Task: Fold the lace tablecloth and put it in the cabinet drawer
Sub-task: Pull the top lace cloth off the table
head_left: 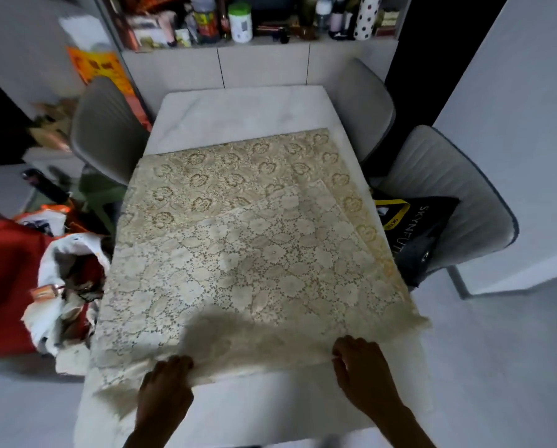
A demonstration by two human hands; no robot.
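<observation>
L hand [165, 379] & R hand [362, 367] both pinch cloth [238, 253] near edge; rest stretches away from them, lengthwise up table [238, 108].

One lace tablecloth [238, 253] lies over one white table [238, 105]. Two hands are in view, the left hand [165, 386] and the right hand [362, 371]. Three grey chairs [109, 124] show clearly; the shelf bottles [240, 22] blur together, perhaps ten.
</observation>
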